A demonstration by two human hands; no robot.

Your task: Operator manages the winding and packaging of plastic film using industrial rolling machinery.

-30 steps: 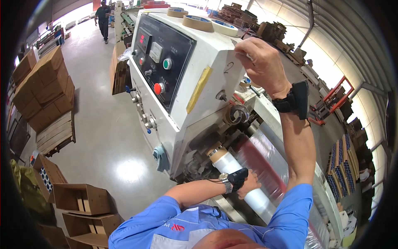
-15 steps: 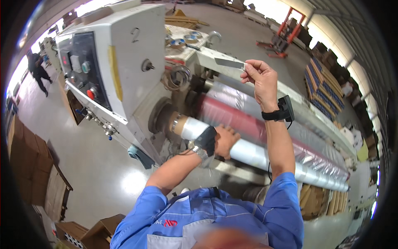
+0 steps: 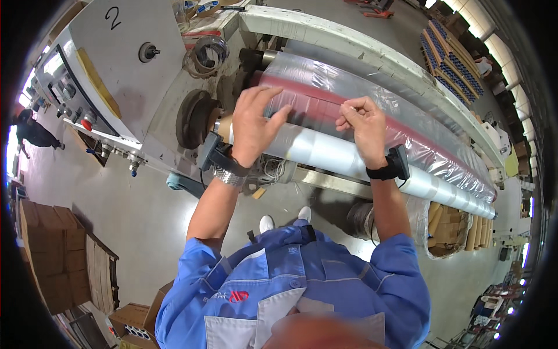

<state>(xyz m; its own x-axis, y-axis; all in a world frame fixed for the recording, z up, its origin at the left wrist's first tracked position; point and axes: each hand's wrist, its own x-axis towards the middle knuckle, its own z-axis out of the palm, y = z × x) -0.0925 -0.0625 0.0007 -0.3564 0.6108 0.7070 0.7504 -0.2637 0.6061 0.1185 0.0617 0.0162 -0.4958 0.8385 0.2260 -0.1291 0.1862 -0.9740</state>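
My right hand [image 3: 363,125] is raised over the rollers with thumb and fingertips pinched together. From the pinch a thin dark strip [image 3: 317,98] stretches leftward, seen almost edge-on; its material is unclear. My left hand [image 3: 254,123] hovers by the left end of the white film roll [image 3: 325,148], thumb and fingers spread apart, with nothing visible in it. Whether it touches the roll I cannot tell. Behind lies a red roller [image 3: 302,99], partly under shiny clear film [image 3: 349,81]. The strip's left end comes near the left fingertips.
On the left stands the machine's white cabinet [image 3: 125,55] with a control panel [image 3: 67,87]. A pale frame beam [image 3: 314,26] runs behind the rollers. Cartons [image 3: 55,250] are stacked at the lower left, beside an open box [image 3: 136,317]. Another person [image 3: 38,131] is at the far left.
My left hand has lifted off the white roll and opened near its left end. My right hand has come down nearer the rollers with the strip. The view has shifted closer to the machine.
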